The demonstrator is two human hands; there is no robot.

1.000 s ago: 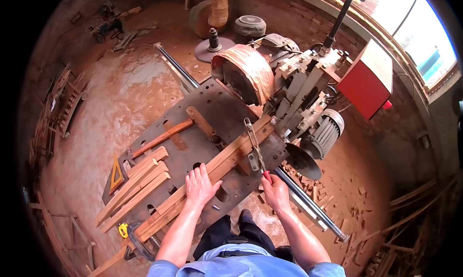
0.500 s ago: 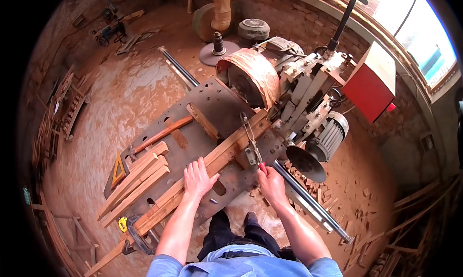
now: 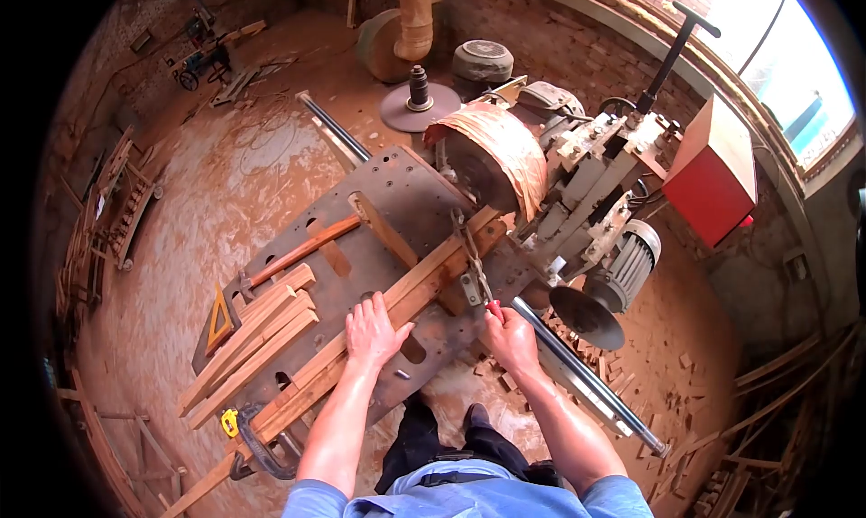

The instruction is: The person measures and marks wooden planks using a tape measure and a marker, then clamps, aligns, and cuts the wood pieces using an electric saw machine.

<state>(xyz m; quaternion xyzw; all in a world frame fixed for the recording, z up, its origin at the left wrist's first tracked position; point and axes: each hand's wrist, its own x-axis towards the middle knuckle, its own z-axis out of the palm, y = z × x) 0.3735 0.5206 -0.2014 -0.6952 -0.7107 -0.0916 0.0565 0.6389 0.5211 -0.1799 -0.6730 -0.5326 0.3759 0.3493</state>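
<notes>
My left hand lies on a long wooden strip, its fingers stretched over the wood and the thumb toward me. My right hand is closed around the red handle of a toggle clamp. The clamp is fixed to the perforated metal table, and its arm reaches across the strips near their far end. That end sits close to a large round saw blade under a wrapped guard. A black C-shaped clamp stands at the strips' near end.
Several cut wood pieces, a hammer and a yellow triangle square lie on the table's left. Beyond the right rail are a second disc and a motor. Offcuts litter the floor.
The saw machine, guard and motor sit slightly farther right and lower in view, while the table and strips stay nearly in place. Both hands keep their positions on strip and clamp handle.
</notes>
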